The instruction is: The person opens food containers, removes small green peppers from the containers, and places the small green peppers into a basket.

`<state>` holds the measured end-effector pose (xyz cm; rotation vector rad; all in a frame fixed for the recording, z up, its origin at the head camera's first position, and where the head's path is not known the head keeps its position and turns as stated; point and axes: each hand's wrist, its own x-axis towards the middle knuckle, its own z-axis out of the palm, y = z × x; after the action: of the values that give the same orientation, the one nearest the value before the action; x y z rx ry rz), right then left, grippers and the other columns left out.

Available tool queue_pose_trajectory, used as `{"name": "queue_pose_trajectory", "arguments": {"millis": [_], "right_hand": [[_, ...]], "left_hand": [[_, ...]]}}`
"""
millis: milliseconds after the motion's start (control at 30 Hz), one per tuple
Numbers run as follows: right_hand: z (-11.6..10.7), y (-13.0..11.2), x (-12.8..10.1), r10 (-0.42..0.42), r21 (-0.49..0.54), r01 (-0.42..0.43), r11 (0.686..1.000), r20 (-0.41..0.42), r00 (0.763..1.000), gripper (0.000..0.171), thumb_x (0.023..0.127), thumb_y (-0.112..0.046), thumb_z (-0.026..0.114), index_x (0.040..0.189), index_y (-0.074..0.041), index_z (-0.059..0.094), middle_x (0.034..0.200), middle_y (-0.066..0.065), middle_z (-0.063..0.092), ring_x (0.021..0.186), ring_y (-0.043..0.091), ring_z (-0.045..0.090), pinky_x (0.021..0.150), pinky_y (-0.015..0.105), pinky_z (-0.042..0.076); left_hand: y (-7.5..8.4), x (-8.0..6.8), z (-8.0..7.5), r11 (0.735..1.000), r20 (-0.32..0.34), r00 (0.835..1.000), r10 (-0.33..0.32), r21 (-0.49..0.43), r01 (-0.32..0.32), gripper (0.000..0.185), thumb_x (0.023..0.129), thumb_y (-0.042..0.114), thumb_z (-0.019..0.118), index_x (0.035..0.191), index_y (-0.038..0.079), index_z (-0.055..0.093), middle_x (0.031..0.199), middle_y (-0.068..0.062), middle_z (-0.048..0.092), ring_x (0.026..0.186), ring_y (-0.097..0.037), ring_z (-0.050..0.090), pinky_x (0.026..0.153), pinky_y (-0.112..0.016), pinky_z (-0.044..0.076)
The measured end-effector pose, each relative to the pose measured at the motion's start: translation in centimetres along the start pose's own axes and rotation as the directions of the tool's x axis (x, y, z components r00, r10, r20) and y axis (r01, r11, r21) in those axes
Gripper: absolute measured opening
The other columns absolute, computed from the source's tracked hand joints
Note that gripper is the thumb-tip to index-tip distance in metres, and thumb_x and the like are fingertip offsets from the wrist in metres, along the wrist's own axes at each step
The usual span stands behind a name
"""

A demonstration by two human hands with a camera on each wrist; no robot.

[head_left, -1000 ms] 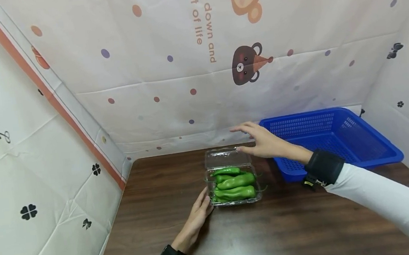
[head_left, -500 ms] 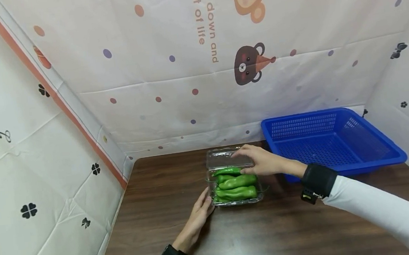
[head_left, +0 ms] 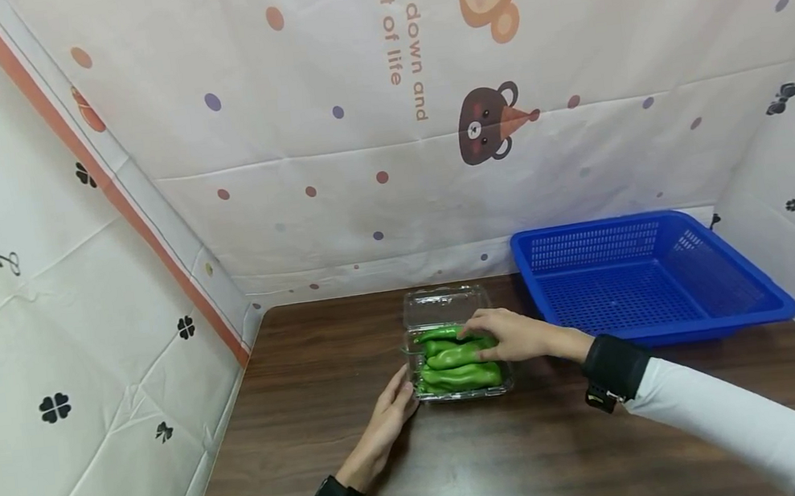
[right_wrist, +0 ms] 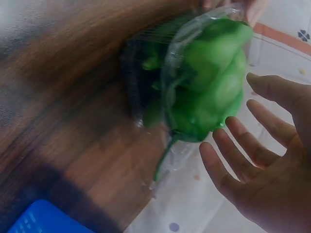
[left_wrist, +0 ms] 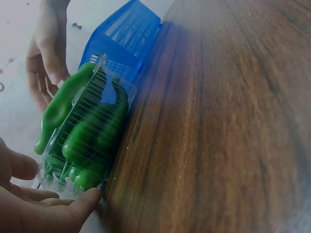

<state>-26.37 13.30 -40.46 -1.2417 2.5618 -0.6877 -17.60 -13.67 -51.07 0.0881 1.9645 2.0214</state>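
A clear plastic clamshell box (head_left: 505, 386) stands on the brown table, its lid (head_left: 443, 305) folded back flat behind it. Several green peppers (head_left: 458, 375) fill it. My left hand (head_left: 386, 419) rests with straight fingers against the box's left front corner; the left wrist view shows those fingers (left_wrist: 58, 213) touching the box (left_wrist: 80, 145). My right hand (head_left: 512, 334) lies over the peppers at the box's far right, fingers loosely extended. In the right wrist view the right hand (right_wrist: 262, 165) is spread just beside the peppers (right_wrist: 211, 92), gripping nothing.
A blue perforated basket (head_left: 753, 311), with nothing in it, stands at the back right of the table, close to the box. Printed white sheets wall in the left, back and right sides. Bare dark wood (head_left: 507, 463) stretches toward the front edge.
My right hand came down and back from above the folded lid to the peppers in the box. The left hand and the box stayed where they were.
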Motion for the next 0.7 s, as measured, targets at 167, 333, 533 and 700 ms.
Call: {"name": "queue_pose_trajectory", "arguments": {"millis": [167, 333, 533, 700], "right_hand": [[0.8, -0.1, 0.0, 0.045, -0.093, -0.045, 0.995, 0.001, 0.999, 0.035, 0.096, -0.016, 0.072, 0.129, -0.005, 0.068, 0.126, 0.011, 0.067, 0.120, 0.034, 0.064, 0.099, 0.053, 0.057], [1.2, -0.1, 0.1, 0.081, -0.162, -0.082, 0.983, -0.011, 0.997, 0.035, 0.096, -0.016, 0.070, 0.130, -0.007, 0.067, 0.124, 0.010, 0.067, 0.118, 0.033, 0.065, 0.093, 0.050, 0.059], [1.7, 0.0, 0.4, 0.098, -0.255, -0.096, 0.962, -0.002, 0.995, 0.036, 0.097, -0.017, 0.069, 0.132, -0.009, 0.066, 0.132, 0.016, 0.065, 0.120, 0.036, 0.064, 0.091, 0.051, 0.060], [1.9, 0.1, 0.5, 0.084, -0.293, -0.078, 0.953, 0.010, 0.996, 0.040, 0.096, -0.015, 0.071, 0.136, -0.010, 0.065, 0.134, 0.019, 0.066, 0.120, 0.038, 0.065, 0.090, 0.051, 0.061]], "left_hand": [[0.0, 0.1, -0.1, 1.000, 0.008, 1.000, 0.005, -0.001, -0.005, 0.061, 0.114, 0.027, 0.036, 0.165, 0.005, 0.011, 0.170, -0.026, 0.004, 0.156, -0.045, 0.014, 0.127, -0.055, 0.028], [0.0, 0.1, -0.1, 1.000, 0.003, 1.000, 0.007, -0.005, -0.007, 0.061, 0.113, 0.026, 0.037, 0.164, 0.005, 0.012, 0.170, -0.026, 0.005, 0.156, -0.045, 0.015, 0.127, -0.056, 0.028], [0.0, 0.2, -0.1, 1.000, -0.001, 1.000, -0.001, -0.002, 0.001, 0.060, 0.113, 0.028, 0.038, 0.165, 0.006, 0.015, 0.171, -0.025, 0.005, 0.156, -0.044, 0.014, 0.128, -0.054, 0.028], [-0.2, 0.1, 0.0, 1.000, -0.014, 1.000, 0.001, -0.002, -0.001, 0.061, 0.113, 0.029, 0.039, 0.164, 0.005, 0.016, 0.170, -0.027, 0.005, 0.156, -0.045, 0.015, 0.127, -0.055, 0.029]]}}
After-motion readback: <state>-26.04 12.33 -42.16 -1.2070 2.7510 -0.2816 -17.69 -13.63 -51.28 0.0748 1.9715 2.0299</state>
